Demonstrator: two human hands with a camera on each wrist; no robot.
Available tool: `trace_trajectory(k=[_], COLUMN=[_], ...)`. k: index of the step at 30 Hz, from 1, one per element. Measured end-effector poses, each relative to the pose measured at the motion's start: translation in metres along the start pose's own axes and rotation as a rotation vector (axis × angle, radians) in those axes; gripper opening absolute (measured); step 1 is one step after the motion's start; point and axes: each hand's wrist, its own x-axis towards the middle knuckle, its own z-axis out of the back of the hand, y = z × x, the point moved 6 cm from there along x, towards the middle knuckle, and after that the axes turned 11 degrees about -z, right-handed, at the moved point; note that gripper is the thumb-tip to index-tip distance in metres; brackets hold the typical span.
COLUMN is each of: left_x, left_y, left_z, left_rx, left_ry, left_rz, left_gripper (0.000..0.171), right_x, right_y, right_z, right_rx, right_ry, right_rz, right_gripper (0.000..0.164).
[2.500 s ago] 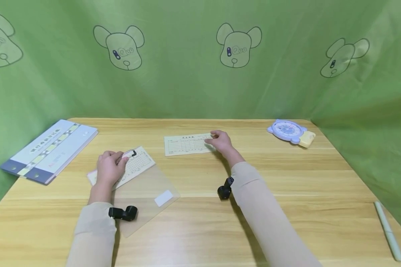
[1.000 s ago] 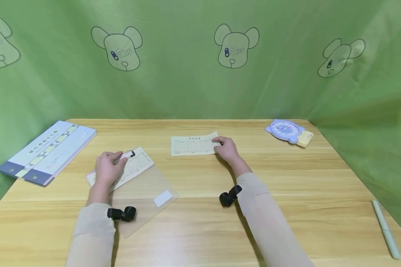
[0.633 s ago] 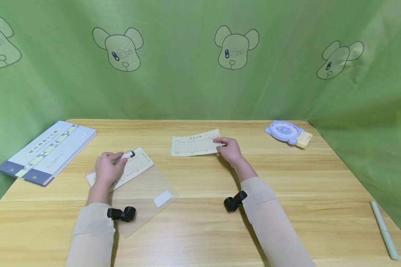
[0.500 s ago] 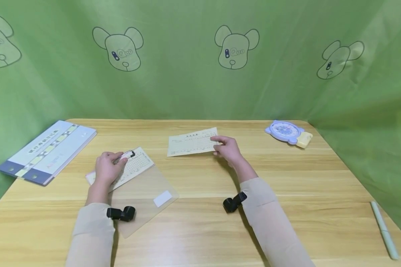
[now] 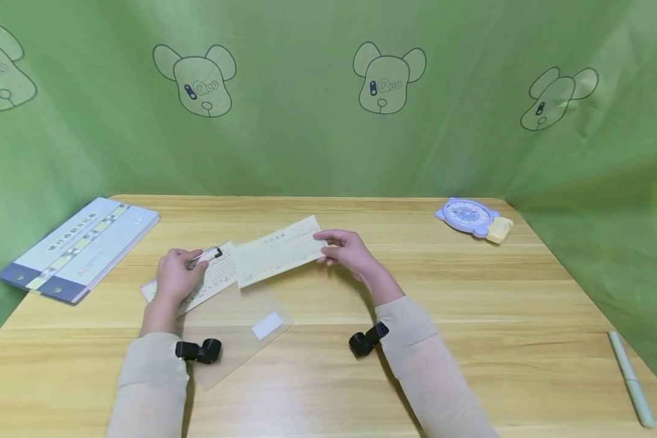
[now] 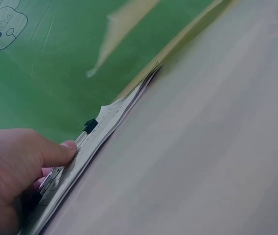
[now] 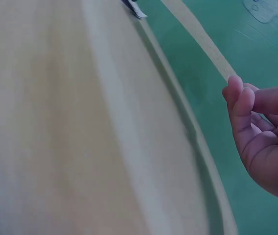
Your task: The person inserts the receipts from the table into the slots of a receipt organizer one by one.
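Observation:
My left hand (image 5: 179, 277) holds the metal clip (image 5: 212, 253) with black ends that sits over a stack of printed forms (image 5: 219, 277), thumb on top. The stack lies on one end of a translucent clipboard sheet (image 5: 235, 328) bearing a white label (image 5: 267, 326). In the left wrist view, the clip's black end (image 6: 90, 126) shows beyond the thumb. My right hand (image 5: 347, 250) pinches a loose printed form (image 5: 279, 250) by its right end, raised and slanted. Its left end overlaps the stack's corner in the head view; the right wrist view shows that form (image 7: 202, 41) edge-on.
A blue-white binder (image 5: 82, 249) lies at the table's left. At the back right sit a lilac toy clock (image 5: 467, 215) and a pale yellow block (image 5: 499, 230). A pale green pen (image 5: 631, 378) lies near the right edge. Green curtain (image 5: 306, 152) surrounds the table.
My right hand has lifted the loose form off the table and carried it left and nearer, so its left end overlaps the stack. My left hand has stayed on the clip.

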Motion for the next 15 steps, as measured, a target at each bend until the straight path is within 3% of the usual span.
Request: trace_trajectory(k=[7, 15], left_x=[0.001, 0.001], left_y=[0.0, -0.004], left_z=[-0.001, 0.002], left_rx=[0.027, 0.025], left_ry=[0.008, 0.01], left_rz=[0.0, 0.008], left_gripper=[0.037, 0.036], right_x=[0.007, 0.013], right_y=[-0.003, -0.003], right_z=[-0.029, -0.066], right_rx=[-0.08, -0.209], right_ry=[0.052, 0.168], right_rz=[-0.01, -0.012], right_gripper=[0.025, 0.026])
